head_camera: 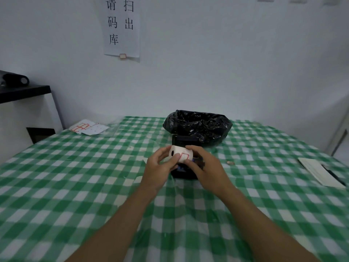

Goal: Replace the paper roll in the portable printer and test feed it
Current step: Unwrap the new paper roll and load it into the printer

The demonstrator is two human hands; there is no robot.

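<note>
A white paper roll (180, 152) with red-outlined labels and a dark core hole is held above the table's middle. My left hand (160, 164) grips its left end, thumb across the front. My right hand (203, 166) holds its right side, fingers curled over the top. Right under the roll sits the small black portable printer (186, 172), mostly hidden by both hands; its lid (182, 139) stands up behind the roll.
A black plastic bag (198, 125) sits behind the printer on the green checked tablecloth (75, 186). Label sheets (87, 127) lie at the far left, a notepad with a pen (319, 172) at the right, a small coin-like object (230, 163) near my right hand.
</note>
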